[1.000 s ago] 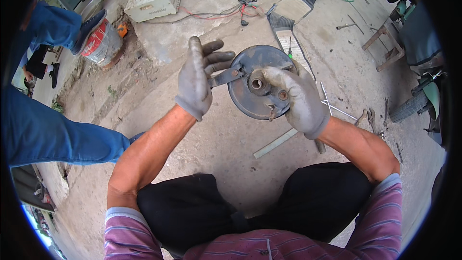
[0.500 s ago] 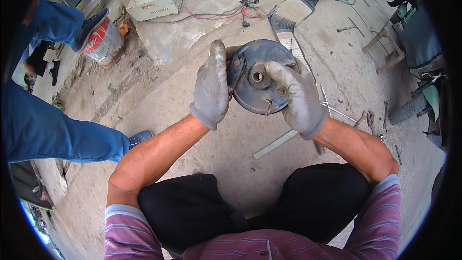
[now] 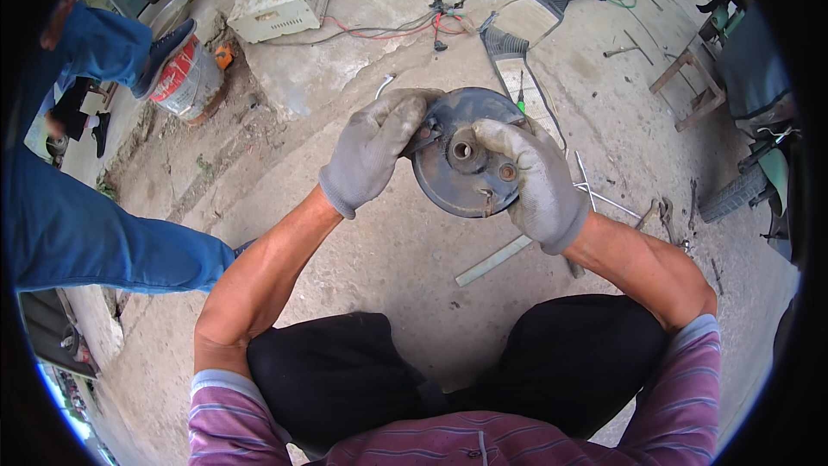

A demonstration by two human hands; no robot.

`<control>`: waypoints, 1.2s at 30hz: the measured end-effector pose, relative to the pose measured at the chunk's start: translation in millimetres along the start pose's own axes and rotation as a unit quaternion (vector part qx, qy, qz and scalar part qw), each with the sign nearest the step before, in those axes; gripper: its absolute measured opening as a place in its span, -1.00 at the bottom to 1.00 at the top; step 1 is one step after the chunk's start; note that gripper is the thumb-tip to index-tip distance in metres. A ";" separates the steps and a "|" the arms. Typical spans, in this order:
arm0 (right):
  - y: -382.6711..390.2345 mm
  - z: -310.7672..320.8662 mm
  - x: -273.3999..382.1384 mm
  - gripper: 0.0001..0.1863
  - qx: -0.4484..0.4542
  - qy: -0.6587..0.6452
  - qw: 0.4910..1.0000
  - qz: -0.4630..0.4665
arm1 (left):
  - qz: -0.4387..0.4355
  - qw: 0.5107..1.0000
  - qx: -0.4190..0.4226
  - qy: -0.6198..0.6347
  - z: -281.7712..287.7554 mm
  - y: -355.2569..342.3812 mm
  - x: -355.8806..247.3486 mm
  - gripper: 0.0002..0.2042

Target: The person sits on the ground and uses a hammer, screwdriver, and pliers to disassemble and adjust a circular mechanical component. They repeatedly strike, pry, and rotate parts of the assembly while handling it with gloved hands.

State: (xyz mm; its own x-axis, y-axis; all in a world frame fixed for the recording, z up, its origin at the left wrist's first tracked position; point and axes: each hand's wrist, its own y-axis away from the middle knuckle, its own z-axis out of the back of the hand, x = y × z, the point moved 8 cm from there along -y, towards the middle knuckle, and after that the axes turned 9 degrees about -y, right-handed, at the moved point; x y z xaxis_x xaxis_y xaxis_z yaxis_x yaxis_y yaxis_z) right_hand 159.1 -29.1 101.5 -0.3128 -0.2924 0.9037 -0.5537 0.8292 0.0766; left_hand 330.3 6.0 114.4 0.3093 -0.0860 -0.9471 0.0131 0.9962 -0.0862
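In front of me, above the floor, I hold a round black brake plate (image 3: 453, 192) with a raised hollow hub in its middle and a smaller bushing beside it. My right hand (image 3: 549, 185), in a grey work glove, grips its right edge, with the thumb lying over the face near the hub. At the upper left edge my gloved left hand (image 3: 369, 145) is closed on the plate beside a small metal arm. The far fingertips of both hands are hidden behind the plate.
Beyond the plate lie a cardboard piece (image 3: 526, 22), a green-handled screwdriver (image 3: 521, 95) and cables. A flat metal strip (image 3: 493, 261), a cross wrench (image 3: 595, 190) and spanners (image 3: 664, 217) are at right. A beige box (image 3: 280, 0) and paint bucket (image 3: 185, 78) stand left, near a person's blue-trousered leg (image 3: 112, 233).
My left hand has turned from lying upright along the plate's side to curling over its upper left edge. The plate has dropped slightly lower in view. My right hand keeps its grip.
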 end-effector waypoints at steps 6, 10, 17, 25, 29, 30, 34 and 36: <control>5.6 -7.6 1.7 -0.72 -0.064 -0.097 0.993 0.000 | 0.051 0.987 -0.150 0.025 -16.3 18.4 2.2 -0.41; 11.7 -6.8 5.1 -0.74 -0.057 0.009 0.997 -0.043 | 0.112 0.970 -0.140 0.165 11.5 -3.3 14.2 -0.22; 6.2 -11.2 6.3 -0.72 -0.063 -0.095 0.993 -0.009 | 0.108 0.976 -0.173 0.083 -17.9 20.7 30.2 -0.25; 8.6 -7.6 20.5 -0.74 -0.023 0.063 0.997 0.048 | 0.147 0.957 -0.117 0.223 -6.3 2.1 13.0 -0.18; 5.2 -14.0 15.3 -0.75 -0.047 -0.070 0.996 0.004 | -0.099 0.966 -0.201 -0.128 -20.3 21.6 -4.2 -0.30; 2.7 -15.9 14.4 -0.75 -0.040 -0.076 0.996 0.013 | -0.167 0.945 -0.217 -0.180 -21.9 26.1 -12.9 -0.34; 3.0 -9.8 17.1 -0.76 -0.029 -0.068 0.997 -0.006 | 0.015 0.988 -0.140 0.070 4.8 2.5 -1.2 -0.31; 3.0 -9.2 13.0 -0.76 -0.025 -0.050 0.998 -0.020 | 0.122 0.958 -0.150 0.210 15.7 -9.2 13.5 -0.21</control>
State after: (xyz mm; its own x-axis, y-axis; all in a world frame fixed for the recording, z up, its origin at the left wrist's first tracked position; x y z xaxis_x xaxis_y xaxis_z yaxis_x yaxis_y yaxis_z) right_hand 160.5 -26.1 117.4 -0.3678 -0.3705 0.8529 -0.5293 0.8375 0.1356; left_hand 349.2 -4.1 107.2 -0.1434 0.0877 -0.9858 -0.3039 0.9440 0.1282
